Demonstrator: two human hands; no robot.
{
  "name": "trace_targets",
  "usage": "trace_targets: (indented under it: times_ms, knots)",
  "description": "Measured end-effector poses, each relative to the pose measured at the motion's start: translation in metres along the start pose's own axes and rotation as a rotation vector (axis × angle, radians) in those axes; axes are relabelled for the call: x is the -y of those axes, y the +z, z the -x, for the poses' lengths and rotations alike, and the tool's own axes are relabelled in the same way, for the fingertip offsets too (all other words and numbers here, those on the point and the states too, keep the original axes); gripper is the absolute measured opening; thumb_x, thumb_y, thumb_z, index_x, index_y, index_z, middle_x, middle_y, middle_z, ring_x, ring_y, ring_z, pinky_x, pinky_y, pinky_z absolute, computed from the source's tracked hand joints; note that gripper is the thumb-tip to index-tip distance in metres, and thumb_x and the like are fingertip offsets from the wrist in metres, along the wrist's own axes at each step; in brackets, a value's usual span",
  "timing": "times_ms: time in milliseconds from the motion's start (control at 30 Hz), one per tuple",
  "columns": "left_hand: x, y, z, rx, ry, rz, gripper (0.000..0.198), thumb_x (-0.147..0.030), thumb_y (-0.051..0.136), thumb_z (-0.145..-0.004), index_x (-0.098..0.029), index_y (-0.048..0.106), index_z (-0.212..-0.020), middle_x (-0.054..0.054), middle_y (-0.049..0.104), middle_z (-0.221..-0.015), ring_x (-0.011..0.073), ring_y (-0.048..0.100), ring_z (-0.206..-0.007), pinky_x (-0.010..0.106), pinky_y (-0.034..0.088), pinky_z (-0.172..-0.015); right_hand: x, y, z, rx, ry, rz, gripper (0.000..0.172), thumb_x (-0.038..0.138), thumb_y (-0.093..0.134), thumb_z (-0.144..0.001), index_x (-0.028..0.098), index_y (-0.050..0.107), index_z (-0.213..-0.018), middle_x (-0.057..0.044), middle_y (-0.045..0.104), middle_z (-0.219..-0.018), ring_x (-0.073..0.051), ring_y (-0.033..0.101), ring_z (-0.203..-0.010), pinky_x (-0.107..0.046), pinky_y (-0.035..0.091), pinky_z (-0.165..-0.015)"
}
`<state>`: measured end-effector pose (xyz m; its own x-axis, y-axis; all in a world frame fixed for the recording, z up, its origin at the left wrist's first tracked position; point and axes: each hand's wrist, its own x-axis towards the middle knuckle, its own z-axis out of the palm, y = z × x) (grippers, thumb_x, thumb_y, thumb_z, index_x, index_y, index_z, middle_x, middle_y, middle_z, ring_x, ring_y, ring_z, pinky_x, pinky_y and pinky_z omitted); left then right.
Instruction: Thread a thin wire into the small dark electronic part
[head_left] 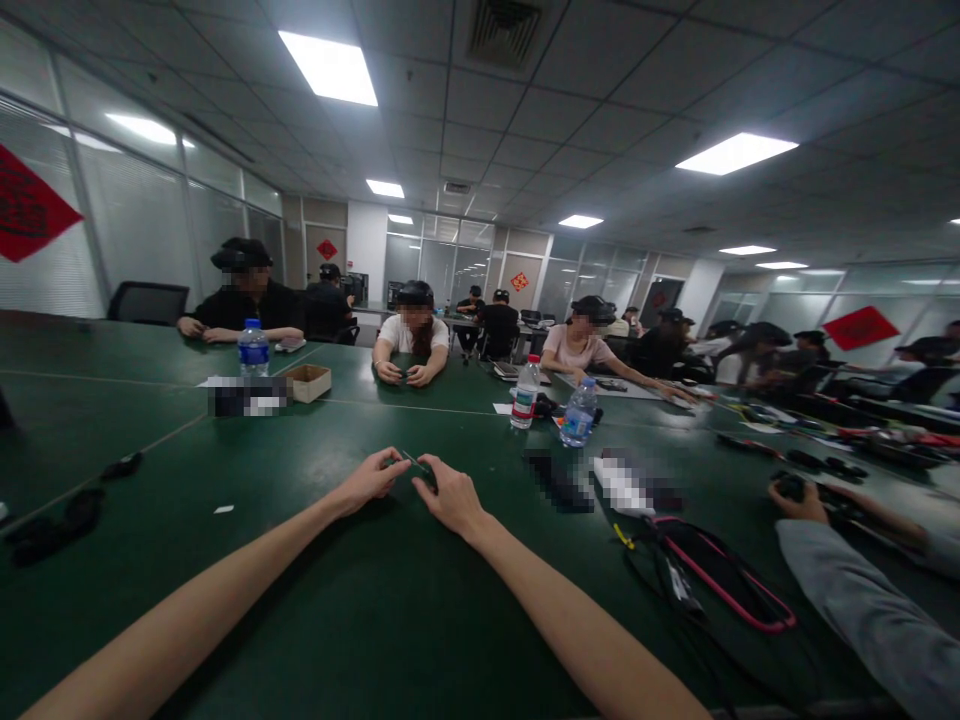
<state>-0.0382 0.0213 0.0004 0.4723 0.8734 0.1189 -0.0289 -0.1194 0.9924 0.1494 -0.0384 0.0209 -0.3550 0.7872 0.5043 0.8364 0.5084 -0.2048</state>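
Observation:
My left hand (373, 477) and my right hand (450, 495) meet just above the green table (315, 630), with their fingertips close together. Between them is a small thin strip (407, 457), slender and pale; its exact kind is too small to make out. Thumb and index finger of my left hand pinch one end. The fingers of my right hand are bent round the other end, and part of the strip is hidden behind them.
Water bottles (526, 393) and an open cardboard box (309, 382) stand farther back. A pink-edged black pouch (720, 575) with cables lies right. A white scrap (223, 509) lies left. A co-worker's grey sleeve (847, 590) reaches in; others sit across the table.

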Motion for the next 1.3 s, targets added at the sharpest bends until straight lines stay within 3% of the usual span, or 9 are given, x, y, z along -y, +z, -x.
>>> trace_targets:
  times_ms: [167,467,600,767,1300]
  knots:
    - [-0.008,0.003,0.005,0.033,0.087,-0.207,0.038,-0.051,0.062,-0.072,-0.017,0.053,-0.087,-0.004,0.049,-0.061,0.0079,0.04,-0.048,0.017,0.028,-0.043,0.0,0.002,-0.001,0.031,-0.105,-0.015,0.038,0.039,0.041,-0.092,0.021,0.045,-0.125,-0.007,0.062,-0.112,-0.017,0.062,-0.091,-0.026,0.046,-0.076]
    - [-0.008,0.002,0.003,0.046,0.118,-0.255,0.037,-0.049,0.065,-0.07,-0.017,0.055,-0.085,-0.003,0.05,-0.061,0.0095,0.041,-0.051,0.019,0.029,-0.047,0.0,0.001,-0.001,0.033,-0.177,-0.035,0.036,0.032,0.041,-0.091,0.019,0.047,-0.124,-0.008,0.061,-0.116,-0.016,0.062,-0.095,-0.025,0.046,-0.081]
    - [-0.011,0.002,0.005,0.016,0.137,-0.273,0.037,-0.046,0.069,-0.067,-0.016,0.058,-0.084,0.0,0.055,-0.07,0.0115,0.046,-0.059,0.019,0.032,-0.05,-0.001,0.002,-0.001,0.024,-0.162,-0.009,0.033,0.031,0.046,-0.088,0.02,0.05,-0.118,-0.007,0.064,-0.107,-0.016,0.063,-0.087,-0.024,0.046,-0.074]
    - [-0.018,0.002,0.01,0.059,0.148,-0.263,0.035,-0.044,0.069,-0.068,-0.017,0.062,-0.09,0.003,0.058,-0.078,0.0126,0.049,-0.064,0.02,0.034,-0.052,-0.002,0.004,-0.001,0.02,-0.124,0.003,0.03,0.035,0.045,-0.088,0.02,0.051,-0.114,-0.006,0.066,-0.096,-0.016,0.064,-0.081,-0.024,0.044,-0.068]
    - [-0.018,0.0,0.01,0.124,0.098,-0.222,0.042,-0.043,0.068,-0.069,-0.016,0.061,-0.101,0.004,0.059,-0.085,0.0126,0.051,-0.068,0.021,0.037,-0.055,-0.001,0.002,-0.001,0.041,-0.091,-0.008,0.035,0.036,0.046,-0.088,0.018,0.046,-0.118,-0.007,0.066,-0.095,-0.016,0.063,-0.075,-0.024,0.044,-0.065]
